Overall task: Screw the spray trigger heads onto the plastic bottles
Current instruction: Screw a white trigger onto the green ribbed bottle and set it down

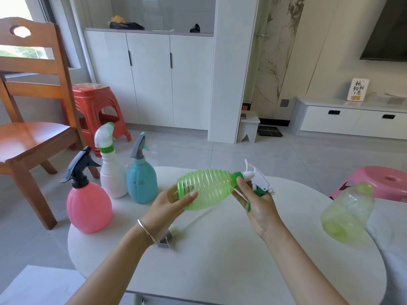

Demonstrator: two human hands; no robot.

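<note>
**Green bottle held sideways above table centre**

Ribbed green bottle (207, 189) lies horizontal in the air, white-and-green trigger head (256, 180) at its neck. Left hand (169, 208) fingers clasp its base; right hand (258, 205) fingers grip the collar. Pink bottle (89, 209), white bottle (112, 176) and blue bottle (141, 181), heads fitted, stand along the table (220, 260) far-left edge. Yellow-green bottle (348, 213), headless, stands at the right edge.

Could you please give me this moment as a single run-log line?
left hand: holds ribbed green bottle sideways | right hand: on white-green trigger head at neck | pink, white, blue bottles: capped

Wooden chair (33, 133), orange stool (99, 111)
</note>
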